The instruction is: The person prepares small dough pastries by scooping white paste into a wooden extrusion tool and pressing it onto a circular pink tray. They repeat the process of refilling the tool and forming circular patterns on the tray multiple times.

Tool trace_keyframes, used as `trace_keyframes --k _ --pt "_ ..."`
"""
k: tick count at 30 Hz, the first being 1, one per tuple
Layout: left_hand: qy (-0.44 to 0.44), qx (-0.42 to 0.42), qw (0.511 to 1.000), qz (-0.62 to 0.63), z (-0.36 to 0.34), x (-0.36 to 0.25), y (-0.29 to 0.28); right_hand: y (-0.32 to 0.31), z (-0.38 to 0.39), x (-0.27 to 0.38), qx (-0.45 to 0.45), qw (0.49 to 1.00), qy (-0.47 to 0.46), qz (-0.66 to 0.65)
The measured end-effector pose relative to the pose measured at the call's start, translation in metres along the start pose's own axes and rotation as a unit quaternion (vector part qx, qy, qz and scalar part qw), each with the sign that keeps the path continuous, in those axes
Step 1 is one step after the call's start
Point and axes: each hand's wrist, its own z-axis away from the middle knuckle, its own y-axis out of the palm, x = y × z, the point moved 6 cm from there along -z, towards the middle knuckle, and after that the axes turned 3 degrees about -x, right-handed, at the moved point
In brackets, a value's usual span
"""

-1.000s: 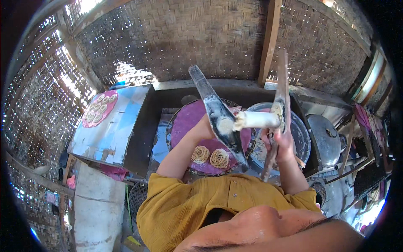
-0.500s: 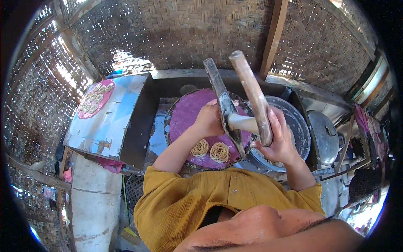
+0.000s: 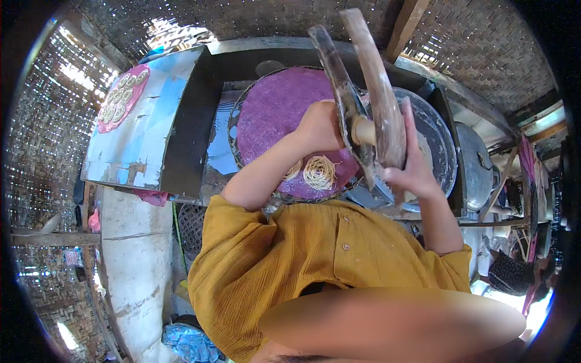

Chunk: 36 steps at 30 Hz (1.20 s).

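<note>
Both hands are on a wooden noodle press with two long bars, held tilted above a round tray. My left hand (image 3: 321,126) is closed at its dark left bar (image 3: 340,72); the fingers are mostly hidden behind it. My right hand (image 3: 419,166) bears on the pale right bar (image 3: 381,85), palm and thumb against its near end, fingers stretched along it. A short, pale plunger (image 3: 364,130) shows between the bars. Under the press lies a purple sheet (image 3: 272,103) on the tray. A coiled noodle nest (image 3: 319,173) sits near its front edge, with another partly behind my left forearm.
A large metal basin (image 3: 446,136) with pale residue stands right of the tray, partly behind my right hand. Beyond it is a lidded metal pot (image 3: 472,163). At left, several nests lie on a pink sheet (image 3: 124,100) atop a blue-white board (image 3: 151,121). Woven walls surround the place.
The two bars have come closer together, and less of the plunger shows between them. The fingers of my right hand have straightened. The whole view has shifted, with the tray higher in it.
</note>
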Motion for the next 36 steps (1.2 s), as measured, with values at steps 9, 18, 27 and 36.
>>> trace_keyframes --k 9,18,27,36 --pt "0.179 0.145 0.595 0.77 -0.049 -0.053 -0.073 0.027 0.055 -0.044 0.313 0.699 0.331 -0.551" --pt "0.111 -0.009 0.647 0.754 -0.079 0.027 -0.036 -0.003 0.034 -0.058 0.315 0.743 0.38 -0.451" --pt "-0.012 -0.092 0.519 0.85 -0.079 0.101 -0.01 0.007 0.029 -0.079 0.279 0.789 0.429 -0.34" --pt "0.018 -0.119 0.557 0.822 -0.075 0.052 -0.032 -0.024 0.01 -0.048 0.281 0.861 0.369 -0.209"
